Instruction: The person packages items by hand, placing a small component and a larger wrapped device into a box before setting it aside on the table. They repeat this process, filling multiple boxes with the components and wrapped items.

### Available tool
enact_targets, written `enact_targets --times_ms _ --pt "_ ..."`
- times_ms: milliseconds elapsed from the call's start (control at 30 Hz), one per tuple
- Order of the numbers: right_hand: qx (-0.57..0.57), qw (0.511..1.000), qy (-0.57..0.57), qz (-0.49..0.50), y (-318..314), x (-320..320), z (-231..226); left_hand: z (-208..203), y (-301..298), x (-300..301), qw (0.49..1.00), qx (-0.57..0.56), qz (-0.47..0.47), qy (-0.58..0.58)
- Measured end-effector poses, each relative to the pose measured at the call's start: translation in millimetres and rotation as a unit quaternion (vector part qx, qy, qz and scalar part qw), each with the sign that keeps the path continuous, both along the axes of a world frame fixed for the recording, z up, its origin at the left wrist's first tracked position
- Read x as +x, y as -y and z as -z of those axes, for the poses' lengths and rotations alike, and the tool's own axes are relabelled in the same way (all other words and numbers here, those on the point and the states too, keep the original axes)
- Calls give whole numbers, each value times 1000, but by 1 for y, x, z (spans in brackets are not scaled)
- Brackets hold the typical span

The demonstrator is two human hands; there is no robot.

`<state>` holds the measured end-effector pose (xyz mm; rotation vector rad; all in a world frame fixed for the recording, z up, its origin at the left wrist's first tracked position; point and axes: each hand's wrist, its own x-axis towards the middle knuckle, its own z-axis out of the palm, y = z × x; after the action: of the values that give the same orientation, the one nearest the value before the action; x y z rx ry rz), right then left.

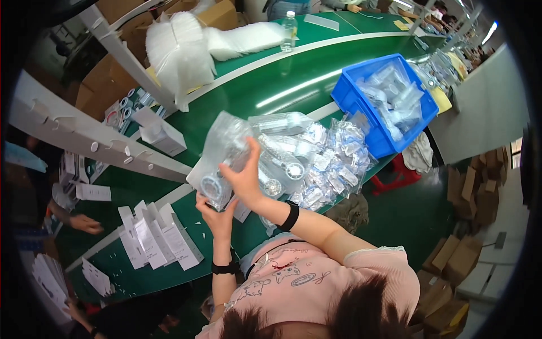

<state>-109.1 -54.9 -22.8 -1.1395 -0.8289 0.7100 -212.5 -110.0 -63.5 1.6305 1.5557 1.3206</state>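
Observation:
Between my hands I hold a clear plastic bag [226, 135] at a tilt, with a round, ringed silvery part showing through its lower end. My left hand [215, 217] grips that lower end from below. The thumb and fingers of my right hand [244, 175] are closed on the bag's right side. Right beside it lie several bagged clear tubular pieces [282, 155] with round ends. Farther right, a heap of small clear packets [336, 164] with white and blue contents spreads along the bench edge. What exactly the held bag contains is hard to make out.
A blue bin [372, 133] of bagged pieces stands at the right. White cartons [161, 237] stand at the left, near another person's hand [84, 223]. White padded sheets [180, 51] and a clear bottle [289, 31] sit at the back. A metal post [101, 133] slants in from the left.

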Motion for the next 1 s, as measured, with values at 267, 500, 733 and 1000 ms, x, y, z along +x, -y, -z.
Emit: enact_targets --times_ms 267,500,733,1000 --pt "130 870 417 -231 46 46 -22 9 10 -5 994 54 -92 23" --pt "-171 820 545 43 -30 245 95 52 34 -43 994 1 -104 38" --pt "-321 762 556 -88 -67 304 142 12 30 -35 997 -9 -71 -4" --pt "-74 793 604 -41 -39 301 84 -23 28 -38 991 -58 -55 -105"
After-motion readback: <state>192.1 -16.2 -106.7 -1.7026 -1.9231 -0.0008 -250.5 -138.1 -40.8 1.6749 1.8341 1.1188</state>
